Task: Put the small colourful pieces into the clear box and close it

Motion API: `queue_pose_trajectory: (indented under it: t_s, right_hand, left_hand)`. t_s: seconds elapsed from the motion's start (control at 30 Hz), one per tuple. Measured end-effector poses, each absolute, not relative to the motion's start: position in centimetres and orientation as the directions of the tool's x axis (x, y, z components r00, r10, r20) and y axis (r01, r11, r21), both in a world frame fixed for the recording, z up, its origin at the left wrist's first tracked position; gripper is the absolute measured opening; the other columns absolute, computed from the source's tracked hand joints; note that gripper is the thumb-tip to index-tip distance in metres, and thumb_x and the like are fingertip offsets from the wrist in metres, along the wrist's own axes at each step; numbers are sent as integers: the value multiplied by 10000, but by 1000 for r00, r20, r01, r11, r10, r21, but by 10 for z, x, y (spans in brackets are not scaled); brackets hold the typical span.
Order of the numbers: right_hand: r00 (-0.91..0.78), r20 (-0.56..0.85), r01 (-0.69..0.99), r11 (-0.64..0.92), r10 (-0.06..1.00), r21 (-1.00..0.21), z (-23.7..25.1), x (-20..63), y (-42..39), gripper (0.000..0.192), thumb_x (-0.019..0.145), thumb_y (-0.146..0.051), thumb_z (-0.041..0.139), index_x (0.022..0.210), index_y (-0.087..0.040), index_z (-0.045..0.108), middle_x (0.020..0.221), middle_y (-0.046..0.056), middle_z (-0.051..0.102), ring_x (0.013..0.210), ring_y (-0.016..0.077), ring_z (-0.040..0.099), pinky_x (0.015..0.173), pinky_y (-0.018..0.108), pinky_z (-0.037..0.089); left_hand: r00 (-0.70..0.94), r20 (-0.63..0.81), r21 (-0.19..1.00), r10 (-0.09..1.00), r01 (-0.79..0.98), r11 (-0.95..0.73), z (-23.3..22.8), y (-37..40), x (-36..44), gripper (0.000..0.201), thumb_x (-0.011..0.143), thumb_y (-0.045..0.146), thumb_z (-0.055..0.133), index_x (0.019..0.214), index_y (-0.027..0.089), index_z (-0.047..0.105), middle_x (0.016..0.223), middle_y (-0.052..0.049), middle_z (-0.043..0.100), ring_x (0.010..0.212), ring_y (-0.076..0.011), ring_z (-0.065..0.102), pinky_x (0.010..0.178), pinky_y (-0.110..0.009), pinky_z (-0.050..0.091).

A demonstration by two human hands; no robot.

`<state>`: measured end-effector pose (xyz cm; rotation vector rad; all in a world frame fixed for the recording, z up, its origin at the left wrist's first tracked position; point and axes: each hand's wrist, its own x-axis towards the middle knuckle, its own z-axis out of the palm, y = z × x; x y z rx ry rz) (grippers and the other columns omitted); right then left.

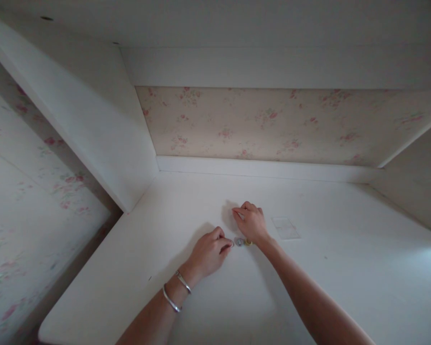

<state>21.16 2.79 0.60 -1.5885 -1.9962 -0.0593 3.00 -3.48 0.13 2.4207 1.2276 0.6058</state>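
Observation:
My left hand (210, 251) is low over the white desk, thumb and forefinger pinched together. A tiny shiny bit shows at those fingertips, too small to name. Just right of them lies a small silvery round piece (239, 242), and beside it a yellowish ring-like piece (249, 242), partly under my right wrist. Farther back, my right hand (250, 223) is also closed in a pinch, its fingertips pointing left; whatever they may hold is too small to make out. To the right of that hand, a clear flat square (286, 228) lies on the desktop.
The white desktop (345, 268) meets a low back ledge (266, 167) below floral wallpaper (269, 117). An upright white panel (93, 105) stands at the left, and a shelf (258, 24) hangs overhead. A side wall (420, 187) bounds the right. A small dark mark (150, 278) shows near my left forearm.

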Motion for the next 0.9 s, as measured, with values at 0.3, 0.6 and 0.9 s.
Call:
queue_pose_trajectory:
  t_s: [0.3, 0.6, 0.9]
  right_hand:
    - [152, 482, 744, 221, 863, -630, -10, 246, -1, 293, 870, -378, 481, 866, -210, 721, 759, 29, 602, 675, 145, 541, 669, 288, 412]
    - [100, 503, 737, 276, 859, -617, -18, 260, -15, 316, 894, -388, 458, 922, -209, 717, 796, 45, 616, 743, 159, 564, 694, 294, 434]
    - [12, 496, 802, 288, 869, -524, -18, 257, -18, 313, 929, -319, 420, 840, -209, 699, 794, 46, 628, 765, 156, 559, 737, 285, 398]
  left_hand:
    - [497, 221, 598, 839, 610, -519, 0, -35, 33, 215, 895, 281, 498, 943, 244, 705, 905, -27, 559, 750, -117, 560, 723, -240, 470]
    - [356, 265, 740, 896, 520, -426, -4, -26, 35, 228, 886, 324, 517, 869, 213, 715, 846, -33, 550, 707, -112, 535, 651, -231, 451]
    - [232, 265, 760, 936, 547, -351, 9, -1, 47, 237, 864, 356, 531, 920, 200, 701, 838, -25, 595, 686, -125, 533, 648, -255, 458]
